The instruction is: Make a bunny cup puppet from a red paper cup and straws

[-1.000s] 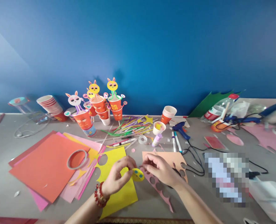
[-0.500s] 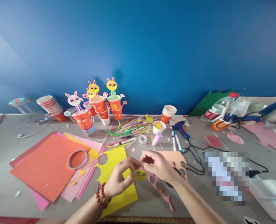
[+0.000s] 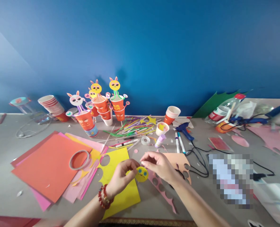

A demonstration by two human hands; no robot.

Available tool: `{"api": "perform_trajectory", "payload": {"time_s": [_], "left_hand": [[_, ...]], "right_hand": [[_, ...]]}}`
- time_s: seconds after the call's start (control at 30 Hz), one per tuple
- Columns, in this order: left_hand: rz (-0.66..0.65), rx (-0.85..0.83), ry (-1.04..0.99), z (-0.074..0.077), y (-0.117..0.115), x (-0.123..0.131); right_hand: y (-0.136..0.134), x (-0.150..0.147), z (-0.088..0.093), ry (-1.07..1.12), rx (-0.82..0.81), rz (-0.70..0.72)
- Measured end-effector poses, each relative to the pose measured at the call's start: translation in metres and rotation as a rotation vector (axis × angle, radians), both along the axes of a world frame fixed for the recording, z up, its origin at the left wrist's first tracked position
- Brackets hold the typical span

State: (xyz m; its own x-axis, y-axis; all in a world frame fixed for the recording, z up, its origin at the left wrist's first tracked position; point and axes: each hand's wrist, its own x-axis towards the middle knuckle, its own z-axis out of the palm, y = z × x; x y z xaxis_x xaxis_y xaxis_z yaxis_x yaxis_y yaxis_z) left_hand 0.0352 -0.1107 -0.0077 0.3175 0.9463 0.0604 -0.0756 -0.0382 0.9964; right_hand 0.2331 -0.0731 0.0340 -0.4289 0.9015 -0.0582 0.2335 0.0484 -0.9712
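A round yellow paper face (image 3: 142, 176) with blue eyes and a small mouth is pinched at its left edge by my left hand (image 3: 121, 177). Just above its top edge, the fingertips of my right hand (image 3: 158, 166) are pressed together; whatever they hold is too small to make out. Under my left hand lies a yellow sheet (image 3: 128, 201) with round holes cut from it. Below my right hand are a pink paper strip (image 3: 162, 194) with holes and a peach sheet (image 3: 175, 159), partly hidden by the hand.
Orange sheets (image 3: 45, 167) carry a tape roll (image 3: 70, 160) on the left. Paper-cup bunny figures (image 3: 85, 121) stand behind. Pipe cleaners (image 3: 130, 127), a glue stick (image 3: 160, 141), markers (image 3: 181, 143) and a blue glue gun (image 3: 185, 130) with its cable lie farther back.
The yellow face has tilted up toward me, so its eyes and mouth show more fully. Both hands have shifted only slightly, staying close together.
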Motion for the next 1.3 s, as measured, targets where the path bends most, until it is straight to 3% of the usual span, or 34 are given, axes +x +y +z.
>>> {"api": "perform_trajectory", "payload": {"time_s": [1.3], "left_hand": [[0.048,-0.082,-0.022,-0.0060,0.0025,-0.0004]], "right_hand": [[-0.0025,-0.0002,-0.0085,0.017,0.014,-0.002]]}}
